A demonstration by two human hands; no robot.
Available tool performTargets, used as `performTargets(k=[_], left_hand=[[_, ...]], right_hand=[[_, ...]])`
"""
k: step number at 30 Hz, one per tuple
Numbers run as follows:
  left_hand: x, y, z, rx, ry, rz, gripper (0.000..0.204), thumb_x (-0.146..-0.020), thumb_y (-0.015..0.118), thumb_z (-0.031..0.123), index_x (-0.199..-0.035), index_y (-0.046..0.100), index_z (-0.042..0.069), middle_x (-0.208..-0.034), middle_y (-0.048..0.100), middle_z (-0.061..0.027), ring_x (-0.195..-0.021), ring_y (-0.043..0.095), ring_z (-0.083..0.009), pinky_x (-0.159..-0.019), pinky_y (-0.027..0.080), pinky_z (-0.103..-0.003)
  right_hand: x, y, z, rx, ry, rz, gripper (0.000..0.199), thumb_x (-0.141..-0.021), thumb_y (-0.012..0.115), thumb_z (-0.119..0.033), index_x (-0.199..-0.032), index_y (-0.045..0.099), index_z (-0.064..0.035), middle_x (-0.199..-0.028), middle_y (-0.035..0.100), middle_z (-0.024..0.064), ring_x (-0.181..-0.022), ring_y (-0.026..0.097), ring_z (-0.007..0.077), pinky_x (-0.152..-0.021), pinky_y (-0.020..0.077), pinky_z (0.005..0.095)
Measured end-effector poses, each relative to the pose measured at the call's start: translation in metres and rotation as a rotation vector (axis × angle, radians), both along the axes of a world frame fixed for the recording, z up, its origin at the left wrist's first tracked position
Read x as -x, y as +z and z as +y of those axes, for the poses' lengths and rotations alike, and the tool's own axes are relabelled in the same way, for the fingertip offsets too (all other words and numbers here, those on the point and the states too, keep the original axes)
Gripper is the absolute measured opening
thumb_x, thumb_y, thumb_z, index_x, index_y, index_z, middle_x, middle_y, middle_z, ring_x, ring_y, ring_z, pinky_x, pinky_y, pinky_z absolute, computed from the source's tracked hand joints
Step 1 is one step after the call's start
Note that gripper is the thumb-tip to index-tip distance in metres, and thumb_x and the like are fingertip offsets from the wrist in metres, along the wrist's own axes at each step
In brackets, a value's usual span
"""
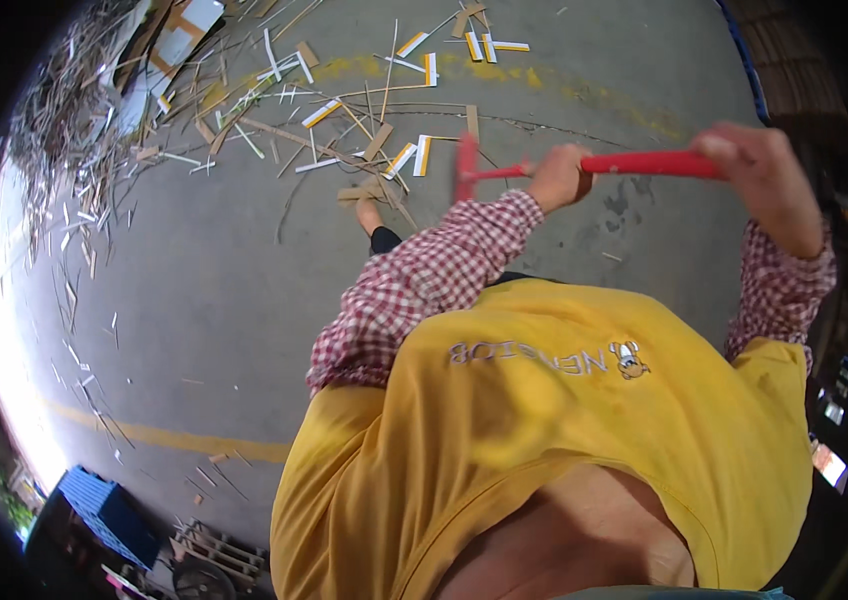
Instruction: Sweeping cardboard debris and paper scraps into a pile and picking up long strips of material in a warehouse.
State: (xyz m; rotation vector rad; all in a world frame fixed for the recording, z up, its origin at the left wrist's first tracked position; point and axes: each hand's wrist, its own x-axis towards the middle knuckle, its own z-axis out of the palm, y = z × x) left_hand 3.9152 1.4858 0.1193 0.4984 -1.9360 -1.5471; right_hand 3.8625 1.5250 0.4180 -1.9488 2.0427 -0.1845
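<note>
Both hands are closed round a long red-handled tool (654,163), held crosswise in front of me. My left hand (561,177) grips it near its head, and my right hand (766,180) wraps the far right end of the handle. The red head sits crosswise on the shaft, left of my left hand; blur and angle hide whether it has bristles. Just beyond the head lie white-and-yellow cardboard strips (422,156) and brown cardboard scraps (377,142) on the grey floor (214,290).
A large heap of cardboard offcuts (69,130) fills the far left, with thin strips scattered nearby. Stacked brown material (794,60) stands at the far right behind a blue edge. A blue crate (109,515) and a wheeled cart (209,570) are at the near left.
</note>
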Motion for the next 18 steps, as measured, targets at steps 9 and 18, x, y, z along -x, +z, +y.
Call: performTargets(k=[9,18], left_hand=[[-0.026,-0.086,-0.131,0.109,-0.246,-0.387,0.015,-0.068,0.053,0.02,-0.079,0.063,0.014,-0.076,0.059,-0.0159,-0.074,0.057,-0.0338,-0.068,0.045,-0.043],[-0.166,-0.129,-0.36,0.501,-0.011,-0.856,0.013,-0.068,0.054,0.019,-0.074,0.062,0.009,-0.074,0.06,-0.0124,-0.077,0.056,-0.0288,-0.068,0.039,-0.044]], right_hand=[[-0.013,-0.103,-0.113,-0.069,-0.167,0.007,0.024,-0.083,0.047,-0.018,-0.07,0.053,0.0016,-0.059,0.049,0.0199,-0.057,0.051,0.0342,-0.051,0.0389,0.0378],[-0.074,-0.27,-0.217,0.265,-0.158,-0.265,0.02,-0.081,0.045,-0.019,-0.076,0.056,-0.0023,-0.073,0.057,0.0153,-0.065,0.055,0.0309,-0.054,0.0436,0.0354]])
